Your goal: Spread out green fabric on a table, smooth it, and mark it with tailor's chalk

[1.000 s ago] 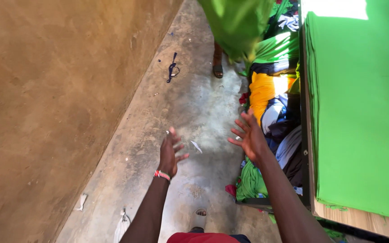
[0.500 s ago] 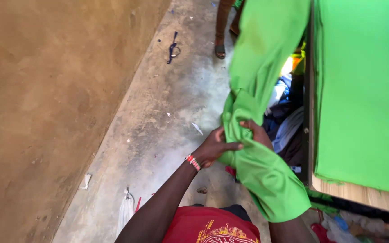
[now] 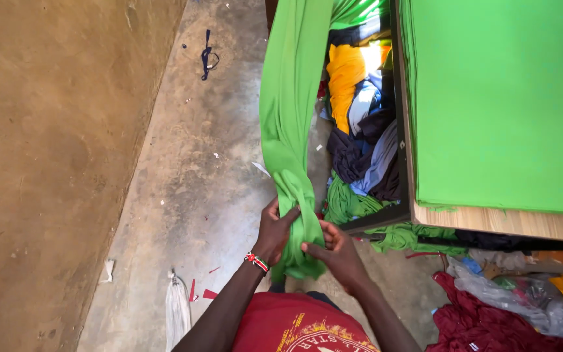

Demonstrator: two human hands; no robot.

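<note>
We've got both fists, left hand (image 3: 274,229) and right hand (image 3: 335,251), bunched around the green cloth (image 3: 289,130), which stretches straight away beside the wooden table (image 3: 490,220).

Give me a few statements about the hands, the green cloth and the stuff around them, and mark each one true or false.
1. Both hands grip the long green cloth. True: the left hand and the right hand hold its bunched lower end.
2. The left wrist is bare. False: it wears a beaded wristband.
3. Green fabric covers the wooden table top. True.
4. The space beside the table is filled with stacked plates. False: a pile of clothes lies there, yellow, blue, dark and green.
5. A dark strap lies on the concrete floor near the wall. True.
</note>
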